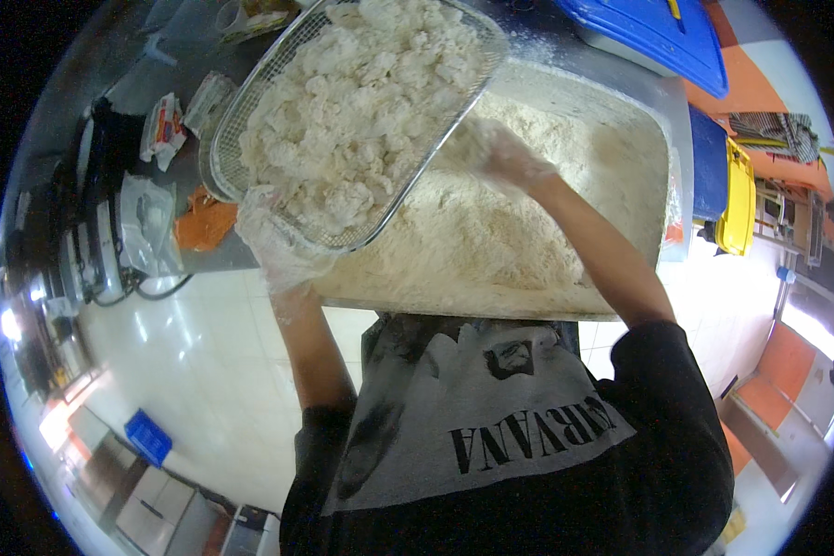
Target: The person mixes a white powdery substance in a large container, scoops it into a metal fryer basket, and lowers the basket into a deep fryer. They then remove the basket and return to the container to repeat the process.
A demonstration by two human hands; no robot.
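A metal mesh basket [406,198] is heaped with flour-coated pieces [368,104] and stands tilted over the left part of a large tub [657,187] of flour [459,243]. My left hand [281,240], in a clear plastic glove dusted with flour, grips the basket's near left corner. My right hand [500,156], gloved and floury too, is at the basket's right side above the flour; its fingertips are blurred and partly behind the rim, so its hold cannot be made out.
Left of the basket lie an orange cloth or powder-like item [205,221], a clear plastic bag [146,222] and a red-and-white packet [163,132] on the metal counter. A blue lid [646,35] is at the back right, a yellow bin [737,201] farther right.
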